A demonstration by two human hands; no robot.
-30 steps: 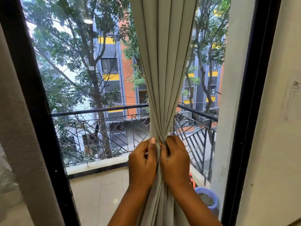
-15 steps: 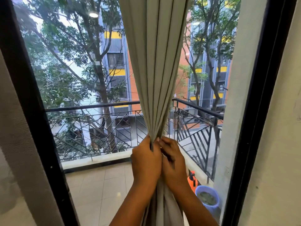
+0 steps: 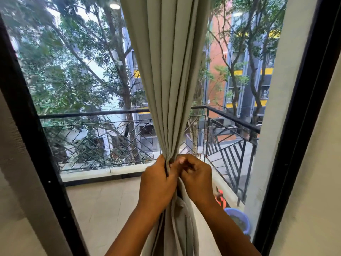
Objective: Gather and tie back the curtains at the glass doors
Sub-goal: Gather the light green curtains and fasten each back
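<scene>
Beyond the glass door (image 3: 88, 89), a balcony railing (image 3: 96, 114) is showing behind both hands. The left hand (image 3: 157, 183) and right hand (image 3: 196, 179) are clenching the gathered curtain (image 3: 167, 80) between them, hiding any tie; its top is running out of view.

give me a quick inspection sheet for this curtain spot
surface: tiled balcony floor beyond the glass
job's things: grey curtain bunched into tight pleats; no tie seen
clutter: blue bucket and an orange object on the balcony at right
grippers: left hand and right hand both grip the gathered curtain, fingers curled
cables: nothing seen
surroundings: black door frame, balcony railing, trees, buildings
</scene>
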